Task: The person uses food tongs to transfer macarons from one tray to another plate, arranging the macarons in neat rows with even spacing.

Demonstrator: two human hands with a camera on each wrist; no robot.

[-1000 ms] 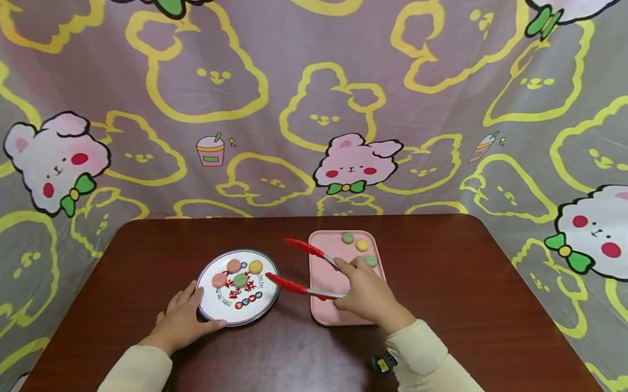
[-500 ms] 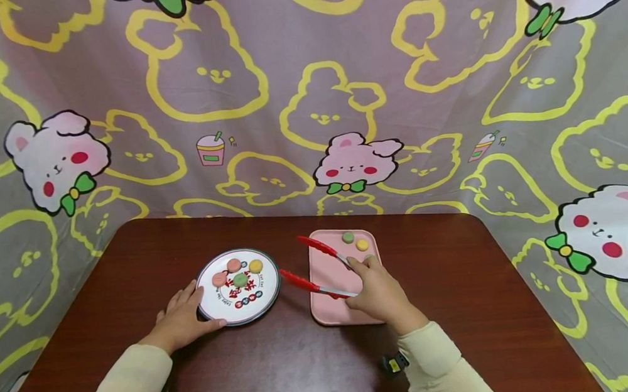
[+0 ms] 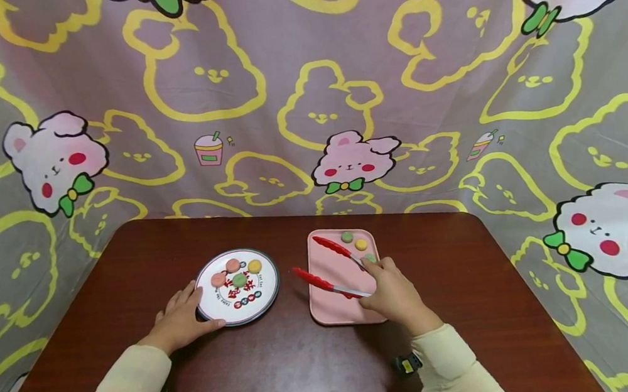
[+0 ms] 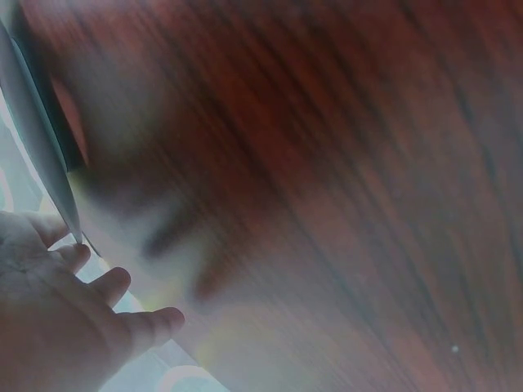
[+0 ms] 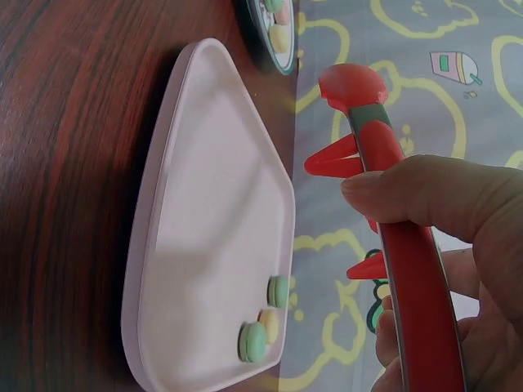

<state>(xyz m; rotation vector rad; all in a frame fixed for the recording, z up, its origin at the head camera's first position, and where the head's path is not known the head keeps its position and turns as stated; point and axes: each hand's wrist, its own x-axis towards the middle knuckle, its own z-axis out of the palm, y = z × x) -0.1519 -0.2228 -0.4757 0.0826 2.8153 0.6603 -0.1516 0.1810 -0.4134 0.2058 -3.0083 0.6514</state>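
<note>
My left hand (image 3: pixel 175 323) rests at the left rim of a white plate (image 3: pixel 266 301), thumb at the near edge, fingers extended. On the plate lie two pink macarons (image 3: pixel 232 265), a yellow macaron (image 3: pixel 255 266) and a green macaron (image 3: pixel 239 280). My right hand (image 3: pixel 394 292) grips red-tipped tongs (image 3: pixel 315 279), whose arms are spread with nothing between them. They hover over a pink tray (image 3: pixel 325 311), pointing left. Two green macarons (image 3: pixel 347 236) and a yellow macaron (image 3: pixel 361 244) sit at its far right; my hand partly covers the nearer green one in the head view.
Both dishes stand on a dark brown wooden table (image 3: pixel 241 380), the plate left of the tray. A patterned cloth (image 3: pixel 260 113) with cartoon animals hangs behind and along the sides. A black band with a yellow patch (image 3: pixel 406 365) shows at my right wrist.
My right hand has moved right with the tongs, from near the plate to over the tray. My left hand and the macarons have stayed in place.
</note>
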